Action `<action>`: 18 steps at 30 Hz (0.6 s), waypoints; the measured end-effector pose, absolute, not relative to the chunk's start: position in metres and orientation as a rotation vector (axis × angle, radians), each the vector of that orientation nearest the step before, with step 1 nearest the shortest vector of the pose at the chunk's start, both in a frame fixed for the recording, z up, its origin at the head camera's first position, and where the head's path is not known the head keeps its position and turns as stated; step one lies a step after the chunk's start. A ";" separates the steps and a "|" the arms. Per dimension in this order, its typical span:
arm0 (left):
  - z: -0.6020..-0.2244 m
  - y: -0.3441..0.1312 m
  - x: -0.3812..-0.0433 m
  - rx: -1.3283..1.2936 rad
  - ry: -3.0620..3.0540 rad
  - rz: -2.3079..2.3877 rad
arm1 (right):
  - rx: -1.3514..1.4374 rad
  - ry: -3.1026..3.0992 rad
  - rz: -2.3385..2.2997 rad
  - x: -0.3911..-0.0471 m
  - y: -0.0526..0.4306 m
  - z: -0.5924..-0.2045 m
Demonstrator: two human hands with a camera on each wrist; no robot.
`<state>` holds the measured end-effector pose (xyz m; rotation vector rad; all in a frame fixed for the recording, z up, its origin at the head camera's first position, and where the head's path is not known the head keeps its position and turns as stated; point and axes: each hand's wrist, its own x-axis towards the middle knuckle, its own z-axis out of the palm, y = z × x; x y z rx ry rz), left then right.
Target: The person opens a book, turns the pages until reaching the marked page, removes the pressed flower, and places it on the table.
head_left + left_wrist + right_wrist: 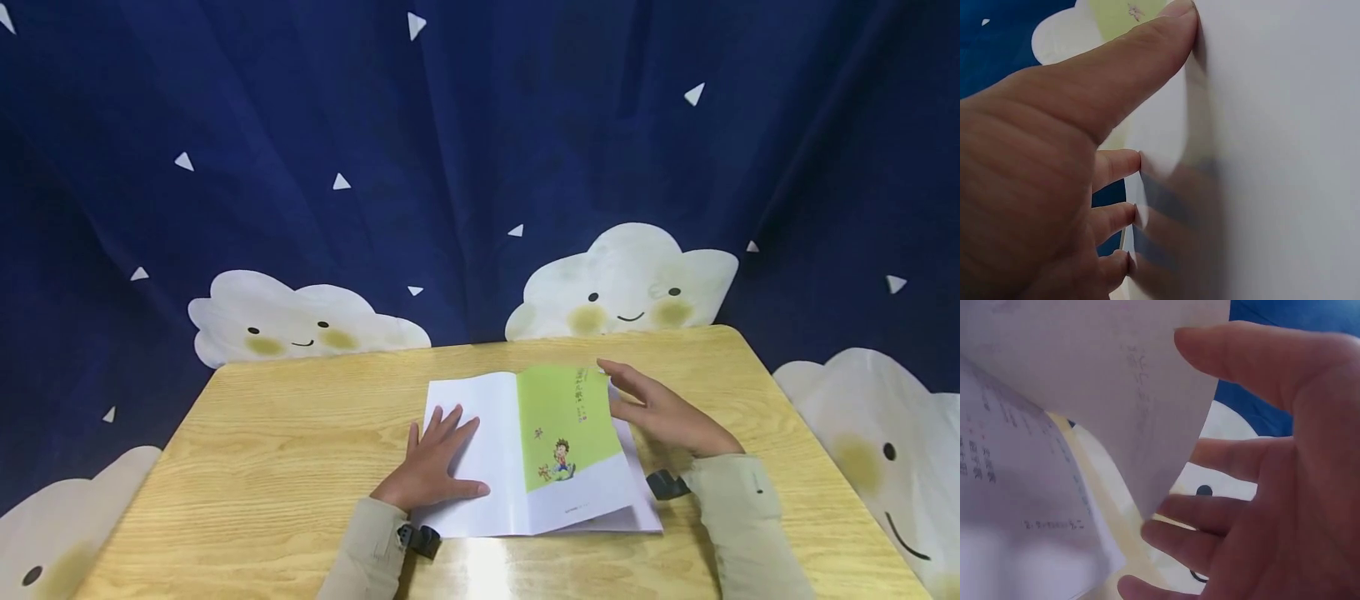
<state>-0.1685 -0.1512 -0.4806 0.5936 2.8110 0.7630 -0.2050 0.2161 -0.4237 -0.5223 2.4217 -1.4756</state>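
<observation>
An open book (480,467) lies on a wooden table, its left page blank white. My left hand (435,467) rests on that page with fingers spread; in the left wrist view the thumb (1141,56) touches the white paper. On the right, a page (562,417) with a green upper part and a small cartoon child is lifted at its outer edge. My right hand (663,412) holds this edge. The right wrist view shows the thumb (1229,353) on one face and fingertips at the corner. A printed page (1022,487) lies beneath.
The light wooden table (285,467) extends on both sides of the book. Behind it hangs a dark blue curtain (465,167) with white triangles and smiling clouds. Each wrist carries a small black device, the left device (420,540) close to the book's lower left corner.
</observation>
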 end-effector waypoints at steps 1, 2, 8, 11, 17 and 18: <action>-0.480 -0.151 -0.169 0.594 2.810 0.762 | -0.520 2.426 -1.471 -0.204 0.216 -0.422; -0.481 -0.151 -0.169 0.594 2.806 0.765 | -0.506 2.428 -1.465 -0.203 0.215 -0.421; -0.479 -0.152 -0.168 0.594 2.813 0.751 | -0.499 2.445 -1.390 -0.194 0.203 -0.411; -0.478 -0.152 -0.168 0.604 2.828 0.736 | -0.540 2.473 -1.289 -0.190 0.192 -0.407; -0.479 -0.152 -0.167 0.610 2.846 0.734 | -0.642 2.521 -1.149 -0.180 0.167 -0.404; -0.479 -0.152 -0.167 0.605 2.844 0.744 | -0.670 2.537 -1.121 -0.179 0.162 -0.405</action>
